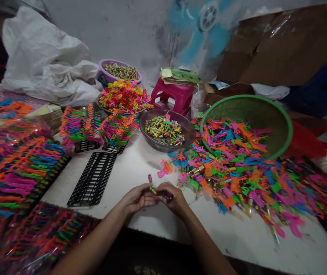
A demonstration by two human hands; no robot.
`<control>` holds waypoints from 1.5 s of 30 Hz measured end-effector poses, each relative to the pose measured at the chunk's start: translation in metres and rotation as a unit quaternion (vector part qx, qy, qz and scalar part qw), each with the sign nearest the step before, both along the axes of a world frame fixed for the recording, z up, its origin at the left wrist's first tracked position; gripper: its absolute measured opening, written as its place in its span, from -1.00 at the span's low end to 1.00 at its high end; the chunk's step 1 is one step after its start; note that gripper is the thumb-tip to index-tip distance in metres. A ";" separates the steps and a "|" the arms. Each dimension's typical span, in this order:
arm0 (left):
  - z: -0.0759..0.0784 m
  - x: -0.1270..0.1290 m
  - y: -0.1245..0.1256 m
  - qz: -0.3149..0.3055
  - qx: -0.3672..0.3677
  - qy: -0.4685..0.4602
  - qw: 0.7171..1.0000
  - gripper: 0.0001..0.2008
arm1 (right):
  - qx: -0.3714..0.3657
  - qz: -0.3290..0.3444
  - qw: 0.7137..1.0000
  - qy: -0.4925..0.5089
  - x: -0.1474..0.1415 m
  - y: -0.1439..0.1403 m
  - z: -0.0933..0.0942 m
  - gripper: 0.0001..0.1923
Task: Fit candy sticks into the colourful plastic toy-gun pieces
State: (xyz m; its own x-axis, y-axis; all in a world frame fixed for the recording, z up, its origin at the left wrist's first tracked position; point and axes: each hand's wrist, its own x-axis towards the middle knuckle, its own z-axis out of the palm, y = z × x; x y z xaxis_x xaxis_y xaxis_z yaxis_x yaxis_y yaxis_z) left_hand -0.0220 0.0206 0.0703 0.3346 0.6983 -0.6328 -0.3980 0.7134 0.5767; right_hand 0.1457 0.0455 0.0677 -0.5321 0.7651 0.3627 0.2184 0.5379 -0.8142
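Only the person's two forearms and hands show, coming in from the bottom edge. Both forearms are bare up to that edge, with no sleeve or cuff in sight. The left hand [137,198] and the right hand [172,198] wear no gloves. Behind the fingers, the wrists carry no watch or band that can be made out. Whether the fingers bear rings is too small to tell.

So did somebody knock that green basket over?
It does look tipped: the green basket lies on its side, and the colourful plastic toy pieces spill out of it across the white table. One pink piece lies apart from the heap, near the metal bowl.
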 end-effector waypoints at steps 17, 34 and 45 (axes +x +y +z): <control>-0.012 0.018 0.039 0.032 0.173 0.350 0.920 -0.86 | -0.423 -0.191 0.875 0.134 0.006 0.017 0.007 -0.65; -0.015 0.014 0.007 0.006 0.117 -0.037 0.992 -0.68 | -0.336 -0.160 0.927 0.058 -0.023 0.016 0.007 -0.68; -0.007 0.004 0.005 0.060 0.089 -0.023 0.994 -0.71 | -0.213 -0.183 0.959 -0.046 -0.020 0.043 0.010 -0.61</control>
State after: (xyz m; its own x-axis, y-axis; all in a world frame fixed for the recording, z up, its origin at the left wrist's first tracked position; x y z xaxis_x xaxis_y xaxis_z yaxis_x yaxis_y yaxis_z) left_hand -0.0184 0.0258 0.0633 0.2674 0.8342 -0.4823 -0.5032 0.5477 0.6684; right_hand 0.1256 0.0888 0.0777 -0.2145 0.9749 -0.0602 0.4105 0.0341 -0.9112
